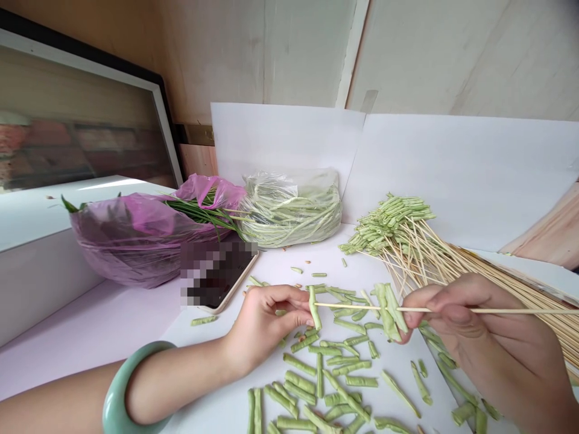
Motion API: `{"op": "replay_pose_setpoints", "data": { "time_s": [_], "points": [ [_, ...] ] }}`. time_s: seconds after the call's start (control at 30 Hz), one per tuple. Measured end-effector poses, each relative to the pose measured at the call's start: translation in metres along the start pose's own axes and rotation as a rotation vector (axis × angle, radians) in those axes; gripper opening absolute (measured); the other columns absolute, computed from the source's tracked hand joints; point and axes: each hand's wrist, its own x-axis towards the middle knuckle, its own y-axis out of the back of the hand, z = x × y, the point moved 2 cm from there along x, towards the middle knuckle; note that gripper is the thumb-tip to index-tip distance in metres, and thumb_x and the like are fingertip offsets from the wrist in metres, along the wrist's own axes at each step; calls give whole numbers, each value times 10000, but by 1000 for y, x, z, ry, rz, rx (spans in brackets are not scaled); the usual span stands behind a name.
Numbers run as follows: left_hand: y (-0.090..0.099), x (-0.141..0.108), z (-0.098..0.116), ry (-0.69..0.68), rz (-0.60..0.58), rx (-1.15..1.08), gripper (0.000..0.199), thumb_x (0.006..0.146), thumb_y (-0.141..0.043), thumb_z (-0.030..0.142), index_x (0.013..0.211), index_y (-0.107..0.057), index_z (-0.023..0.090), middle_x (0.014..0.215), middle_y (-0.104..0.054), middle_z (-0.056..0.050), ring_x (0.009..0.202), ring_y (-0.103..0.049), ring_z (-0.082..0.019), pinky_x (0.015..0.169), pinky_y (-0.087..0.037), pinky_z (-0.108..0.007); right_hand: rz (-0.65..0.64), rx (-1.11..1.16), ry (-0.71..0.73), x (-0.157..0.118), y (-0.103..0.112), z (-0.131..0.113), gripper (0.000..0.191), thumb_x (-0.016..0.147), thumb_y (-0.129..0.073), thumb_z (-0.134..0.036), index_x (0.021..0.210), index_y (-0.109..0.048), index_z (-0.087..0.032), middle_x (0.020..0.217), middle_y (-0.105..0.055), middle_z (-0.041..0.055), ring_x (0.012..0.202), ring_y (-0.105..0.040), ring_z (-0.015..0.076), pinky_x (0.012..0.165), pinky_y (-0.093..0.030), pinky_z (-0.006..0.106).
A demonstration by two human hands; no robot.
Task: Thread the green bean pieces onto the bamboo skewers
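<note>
Pale green and nearly upright, a bean piece (314, 308) stands crosswise at the left end of a level bamboo skewer (348, 306), pinched between thumb and finger of the nearer left hand (265, 322), while the right hand (493, 331) grips the shaft beside threaded bean slices (388, 310).

No text, label, brand, number or sign is legible. Display of phone (221, 278): pixelated, characters unreadable. Purple bag (131, 244), clear bag (294, 214) and white panels (452, 172): no readable print on the visible surfaces
</note>
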Motion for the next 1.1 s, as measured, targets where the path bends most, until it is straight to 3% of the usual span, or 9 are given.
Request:
{"op": "replay_pose_setpoints", "data": {
  "time_s": [0.1, 0.23, 0.33, 0.5, 0.63, 0.73, 1.1],
  "points": [
    [-1, 0, 0, -15, -24, 20, 128, 672, -738, 205, 769, -716, 125, 715, -723, -75, 673, -674, -187, 668, -542, -267, 43, -55, 14, -3, -3, -4, 161, 901, -469, -237, 757, -538, -253, 645, -636, -8, 565, -616, 144, 475, -464, 236],
    [-2, 0, -2, 1, -17, -70, 136, 662, -746, 185, 784, -716, 131, 732, -714, -58, 689, -651, -154, 695, -530, -248, 101, -147, 49, -7, -3, -10, 165, 887, -462, -174, 775, -554, -254, 666, -643, -9, 582, -601, 135, 549, -475, 250],
    [-3, 2, -3, 50, -6, -262, 214, 630, -773, 176, 834, -716, 139, 759, -716, -46, 689, -635, -125, 693, -519, -227, 121, -173, 104, -7, 0, -13, 156, 886, -467, -179, 787, -556, -259, 635, -642, -6, 578, -615, 146, 556, -486, 268],
    [-4, 4, -3, 181, -7, -503, 251, 592, -801, 160, 823, -713, 116, 679, -700, -36, 628, -621, -100, 670, -499, -211, 199, -1, -48, -5, 2, -4, 120, 866, -532, -246, 753, -567, -256, 621, -632, 7, 523, -616, 173, 483, -513, 292],
    [-3, 3, -5, 246, -5, -612, 202, 590, -801, 161, 750, -685, 124, 608, -674, -18, 572, -617, -99, 618, -494, -211, 143, 153, -111, -3, -2, 3, 116, 858, -544, -266, 748, -581, -259, 615, -627, 16, 556, -618, 196, 461, -532, 317],
    [-4, 2, -6, 252, -51, -670, 176, 606, -788, 148, 716, -650, 139, 607, -671, -13, 583, -637, -120, 613, -498, -227, 98, 152, -87, -5, -3, 4, 111, 861, -536, -259, 767, -595, -260, 614, -630, 23, 545, -617, 199, 476, -533, 329],
    [-6, -1, -9, 285, -209, -732, 197, 607, -752, 69, 686, -591, 151, 622, -678, -11, 607, -660, -140, 585, -466, -206, 203, -52, -40, -19, -1, -4, 152, 864, -482, -242, 838, -597, -337, 637, -627, 23, 522, -599, 213, 491, -500, 362]
  ]
}}
